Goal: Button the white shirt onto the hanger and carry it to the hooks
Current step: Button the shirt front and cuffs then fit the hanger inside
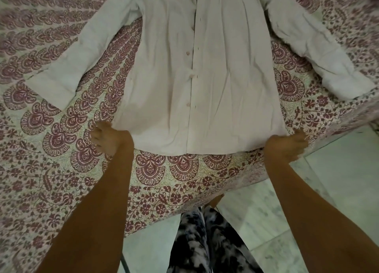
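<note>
White shirt [215, 78]: lies flat and front-up on the bed [61, 149], filling the upper and middle part of the frame. Collar end points to the top edge, hem to the person. One sleeve [67, 61] runs out towards the left of the frame. Other sleeve [320, 53] runs out towards the right. Both rest on the bedspread.

Front opening: runs straight down the centre. A row of pale buttons [187, 52] shows just left of the overlapping edge. Cannot tell whether any are fastened.

Left grip [108, 138]: at the lower-left corner of the hem, fingers curled and closed round the cloth there. Some blur, so the finger detail is unclear.

Right grip [287, 145]: at the lower-right corner of the hem, closed round the fabric.

Relation: the shirt lies beyond both grips. Hem stretches between them, sagging slightly lower in the middle. Both forearms reach up from the bottom of the frame, well apart.

Surroundings: bedspread printed in maroon floral motifs on a cream ground. Pale tiled floor [338, 170] at lower right. Black-and-white patterned trousers [205, 242] at bottom centre.
</note>
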`<move>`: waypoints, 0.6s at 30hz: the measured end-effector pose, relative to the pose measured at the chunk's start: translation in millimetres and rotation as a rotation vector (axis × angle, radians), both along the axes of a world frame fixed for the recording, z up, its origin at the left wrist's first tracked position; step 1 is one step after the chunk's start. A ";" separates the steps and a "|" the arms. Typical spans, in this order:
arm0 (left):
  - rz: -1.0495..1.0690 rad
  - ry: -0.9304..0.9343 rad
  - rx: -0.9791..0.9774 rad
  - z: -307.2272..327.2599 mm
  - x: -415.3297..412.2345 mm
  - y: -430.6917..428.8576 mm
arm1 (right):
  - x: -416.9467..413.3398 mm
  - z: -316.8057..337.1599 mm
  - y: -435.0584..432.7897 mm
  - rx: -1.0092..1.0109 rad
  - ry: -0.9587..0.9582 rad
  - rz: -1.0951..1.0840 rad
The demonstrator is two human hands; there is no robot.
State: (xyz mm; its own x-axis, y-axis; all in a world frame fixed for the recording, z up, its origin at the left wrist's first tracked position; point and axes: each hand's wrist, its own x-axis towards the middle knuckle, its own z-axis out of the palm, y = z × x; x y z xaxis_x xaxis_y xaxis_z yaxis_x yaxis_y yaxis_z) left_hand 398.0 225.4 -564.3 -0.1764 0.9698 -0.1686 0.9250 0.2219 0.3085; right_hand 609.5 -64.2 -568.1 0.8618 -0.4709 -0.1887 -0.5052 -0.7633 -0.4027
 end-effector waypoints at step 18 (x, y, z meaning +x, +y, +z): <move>-0.997 -0.177 -0.225 -37.3 119.5 -33.9 | -70.8 -23.3 92.2 -0.110 0.223 1.518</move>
State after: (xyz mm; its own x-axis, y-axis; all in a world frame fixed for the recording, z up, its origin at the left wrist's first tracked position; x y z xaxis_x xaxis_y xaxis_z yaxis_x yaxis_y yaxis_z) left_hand 517.5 191.6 -601.6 0.7340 0.6046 -0.3093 0.6657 -0.5502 0.5041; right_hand 538.8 28.0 -591.4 0.4871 0.7770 -0.3989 0.7107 -0.6180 -0.3360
